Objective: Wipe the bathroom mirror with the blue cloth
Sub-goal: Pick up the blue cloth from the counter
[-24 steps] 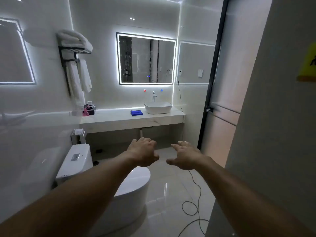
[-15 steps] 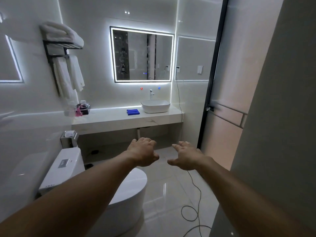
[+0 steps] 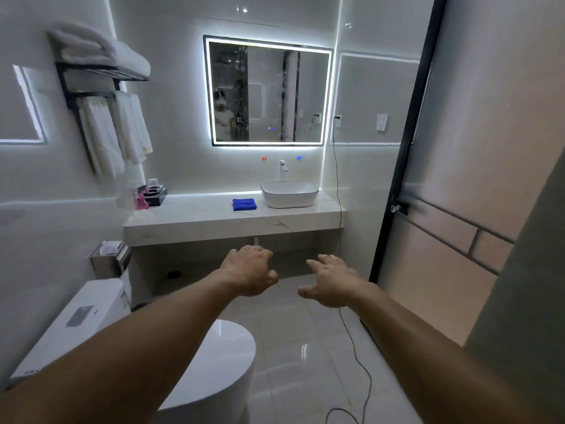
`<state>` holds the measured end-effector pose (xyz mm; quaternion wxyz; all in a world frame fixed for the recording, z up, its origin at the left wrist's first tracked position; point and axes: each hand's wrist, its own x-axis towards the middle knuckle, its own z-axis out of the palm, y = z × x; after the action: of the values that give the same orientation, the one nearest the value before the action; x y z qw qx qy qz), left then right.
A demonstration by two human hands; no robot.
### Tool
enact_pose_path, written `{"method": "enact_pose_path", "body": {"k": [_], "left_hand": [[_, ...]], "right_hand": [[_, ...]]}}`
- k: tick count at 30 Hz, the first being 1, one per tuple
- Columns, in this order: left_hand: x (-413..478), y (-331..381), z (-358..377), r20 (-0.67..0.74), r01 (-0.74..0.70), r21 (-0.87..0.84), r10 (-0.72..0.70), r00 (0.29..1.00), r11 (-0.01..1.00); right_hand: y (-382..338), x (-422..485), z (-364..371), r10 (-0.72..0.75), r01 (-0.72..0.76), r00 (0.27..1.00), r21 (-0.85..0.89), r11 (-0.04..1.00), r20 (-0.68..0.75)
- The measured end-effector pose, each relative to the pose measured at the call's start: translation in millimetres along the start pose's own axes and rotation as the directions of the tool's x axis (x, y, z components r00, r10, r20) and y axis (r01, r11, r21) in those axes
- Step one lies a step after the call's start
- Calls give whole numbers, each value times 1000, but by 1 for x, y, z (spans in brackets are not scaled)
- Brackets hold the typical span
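Fingers [image 3: 260, 254] of left hand [image 3: 249, 270] and right hand [image 3: 331, 281] hang loosely curled, holding nothing. Folded blue cloth [image 3: 244, 204] lies on the counter [image 3: 195, 215] beside the basin [image 3: 289, 194], below the mirror [image 3: 269, 90], well apart from both. Step judged: approach; next, reach and grip it.
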<state>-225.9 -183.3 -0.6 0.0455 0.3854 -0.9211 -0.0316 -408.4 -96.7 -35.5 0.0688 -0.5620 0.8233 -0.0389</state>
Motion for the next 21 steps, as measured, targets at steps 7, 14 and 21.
{"method": "enact_pose_path", "body": {"k": [7,14,21], "left_hand": [[100,-28,13,7,-48,20,48,999,999],[205,-67,17,1,-119,11,119,993,993],[294,-85,31,24,-115,-42,116,993,993]], "right_hand": [[10,97,-7,18,-18,1000,-2,1000,-20],[9,190,-24,90,-91,995,-34,995,-47],[28,268,-23,104,-104,995,-29,994,11]]}}
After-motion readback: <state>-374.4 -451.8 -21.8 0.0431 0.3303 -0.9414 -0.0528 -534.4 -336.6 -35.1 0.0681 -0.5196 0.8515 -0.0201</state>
